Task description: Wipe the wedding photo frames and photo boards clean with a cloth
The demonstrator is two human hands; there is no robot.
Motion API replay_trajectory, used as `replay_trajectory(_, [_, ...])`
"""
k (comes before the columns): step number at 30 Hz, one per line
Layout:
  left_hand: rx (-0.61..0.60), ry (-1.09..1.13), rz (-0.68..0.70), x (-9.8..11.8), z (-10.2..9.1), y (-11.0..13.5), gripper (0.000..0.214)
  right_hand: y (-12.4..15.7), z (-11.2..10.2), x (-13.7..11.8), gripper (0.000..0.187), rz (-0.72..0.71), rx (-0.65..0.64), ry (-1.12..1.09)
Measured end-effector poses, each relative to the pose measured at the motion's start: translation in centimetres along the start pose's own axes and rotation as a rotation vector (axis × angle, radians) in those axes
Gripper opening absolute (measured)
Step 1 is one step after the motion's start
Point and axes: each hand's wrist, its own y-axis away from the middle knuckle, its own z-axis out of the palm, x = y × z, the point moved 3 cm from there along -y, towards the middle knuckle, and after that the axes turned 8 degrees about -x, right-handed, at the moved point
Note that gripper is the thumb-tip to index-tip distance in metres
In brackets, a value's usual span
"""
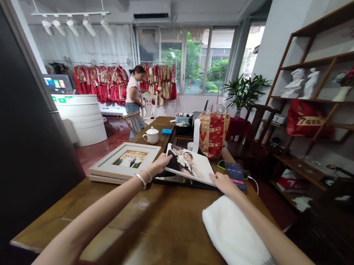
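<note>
Pinching: left hand grips the left edge of a wedding photo panel, thumb on top; right hand pinches its near right corner. Panel is slightly tilted, picture side up, over the table, well in from the near edge; can't tell if its underside touches anything. Framed photo lies on a stack at the table's left edge, just beside left hand. Dark phone near the right edge, just past right hand. White cloth under right forearm, toward near right corner. Paper bag stands behind panel, near right edge. Lidded cup sits beyond framed photo, near left edge.
</note>
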Motion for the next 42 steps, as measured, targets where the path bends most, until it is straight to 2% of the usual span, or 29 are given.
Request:
replay_trajectory(3, [0.040, 0.031, -0.044, -0.2, 0.0, 1.6, 0.010, 3.7, -1.2, 0.7, 0.040, -0.139, 0.015, -0.043])
replay_trajectory(6, [0.075, 0.076, -0.068, 0.0, -0.6, 3.6, 0.012, 9.3, -1.7, 2.5, 0.059, -0.270, 0.007, -0.074])
replay_trajectory(8, [0.100, 0.101, -0.079, 0.6, -1.6, 5.3, 0.012, 13.0, -1.0, 3.6, 0.085, -0.431, -0.109, -0.121])
replay_trajectory(9, [0.114, 0.111, -0.079, 1.0, -2.1, 6.3, 0.012, 14.4, -0.5, 4.2, 0.102, -0.452, -0.183, -0.125])
replay_trajectory(11, [0.130, 0.126, -0.083, 2.1, -3.4, 8.5, 0.011, 16.3, 0.8, 5.2, 0.115, -0.391, -0.271, -0.107])
replay_trajectory(14, [0.127, 0.149, -0.110, 3.5, -5.5, 12.2, 0.011, 17.1, 2.3, 5.9, 0.104, -0.343, -0.305, -0.013])
replay_trajectory(18, [0.183, 0.133, -0.212, 3.6, -8.1, 17.7, 0.016, 16.8, 3.5, 6.6, 0.092, -0.428, -0.257, 0.078])
replay_trajectory(21, [0.230, 0.096, -0.274, 2.5, -9.4, 21.6, 0.019, 16.4, 4.1, 6.8, 0.081, -0.489, -0.067, 0.161])
replay_trajectory(25, [0.184, 0.107, -0.333, 0.4, -9.4, 25.4, 0.032, 15.9, 5.1, 5.8, 0.079, -0.585, 0.179, 0.218])
replay_trajectory(27, [0.212, 0.097, -0.327, -0.4, -9.2, 26.6, 0.033, 15.7, 5.0, 5.6, 0.066, -0.615, 0.261, 0.091])
replay_trajectory(28, [0.214, 0.091, -0.329, -0.8, -9.0, 26.9, 0.034, 15.5, 4.6, 5.8, 0.056, -0.600, 0.323, -0.065])
replay_trajectory(31, [0.162, 0.102, -0.321, -1.9, -8.4, 27.3, 0.039, 15.4, 2.7, 7.8, 0.032, -0.424, 0.650, -0.714])
replay_trajectory(33, [0.101, 0.130, -0.313, -2.6, -8.0, 27.2, 0.043, 15.7, 1.6, 9.2, 0.030, -0.296, 0.868, -1.029])
replay_trajectory(34, [0.070, 0.144, -0.312, -3.0, -7.7, 27.0, 0.045, 15.9, 1.2, 9.7, 0.031, -0.264, 0.922, -1.120])
replay_trajectory(36, [0.011, 0.173, -0.304, -3.9, -7.2, 26.6, 0.048, 16.3, 0.8, 10.1, 0.032, -0.247, 0.879, -1.330])
replay_trajectory(39, [-0.034, 0.206, -0.264, -5.1, -6.4, 26.0, 0.045, 17.4, 1.8, 9.6, 0.035, -0.264, 0.649, -1.612])
replay_trajectory(40, [-0.043, 0.217, -0.249, -5.6, -6.2, 25.8, 0.043, 17.8, 2.5, 9.2, 0.038, -0.281, 0.567, -1.630])
replay_trajectory(42, [-0.055, 0.234, -0.239, -6.4, -5.7, 25.4, 0.038, 18.6, 4.1, 8.6, 0.048, -0.313, 0.423, -1.472])
